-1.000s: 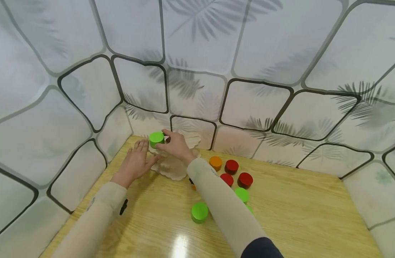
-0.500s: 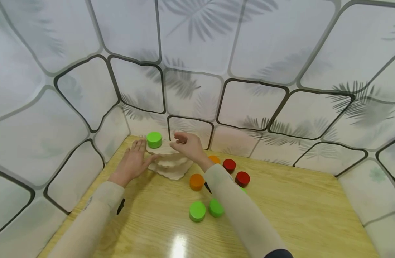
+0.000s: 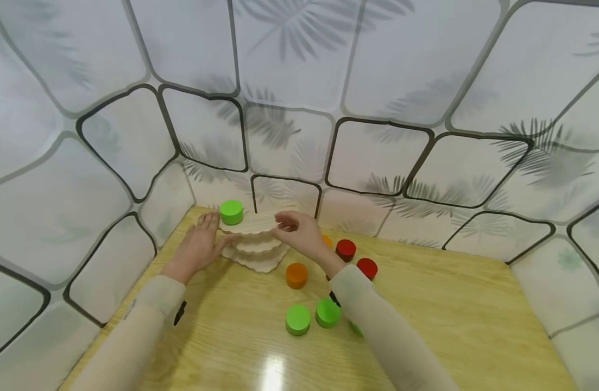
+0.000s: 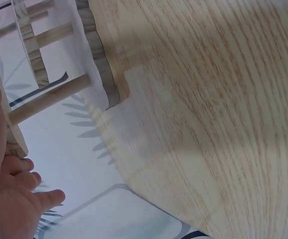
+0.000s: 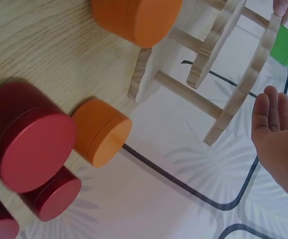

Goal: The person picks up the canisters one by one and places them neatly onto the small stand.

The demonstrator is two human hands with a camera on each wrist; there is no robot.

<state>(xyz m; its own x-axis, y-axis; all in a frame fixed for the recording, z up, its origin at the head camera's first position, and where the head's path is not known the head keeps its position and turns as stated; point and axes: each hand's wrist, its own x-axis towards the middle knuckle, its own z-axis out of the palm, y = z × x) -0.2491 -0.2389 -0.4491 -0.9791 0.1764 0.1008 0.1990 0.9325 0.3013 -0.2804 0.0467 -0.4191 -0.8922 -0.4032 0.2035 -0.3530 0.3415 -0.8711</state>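
A pale wooden three-tier stand [image 3: 252,224] with wavy edges and dowel posts [image 4: 49,98] stands near the table's back left corner. On the left end of its top tier sits a green cylinder [image 3: 232,212], which the right wrist view shows as a green block [image 5: 285,46]. My left hand [image 3: 199,244] grips that end, thumb along the front edge and fingers around the side. Close to the top tier's right end is my right hand [image 3: 301,233]. The right wrist view shows its fingers [image 5: 273,107] extended, apart from the tier and holding nothing.
Right of the stand are orange cylinders [image 3: 296,276] and red cylinders [image 3: 345,250], partly behind my right arm. Nearer me are green cylinders [image 3: 298,319], one mostly hidden by the sleeve. Patterned walls [image 3: 289,141] enclose the wooden table [image 3: 436,304] at back and sides.
My right hand has moved away from the green cylinder, rightward along the top tier to its right end. The cylinder stays on the tier. My left hand keeps its place on the stand.
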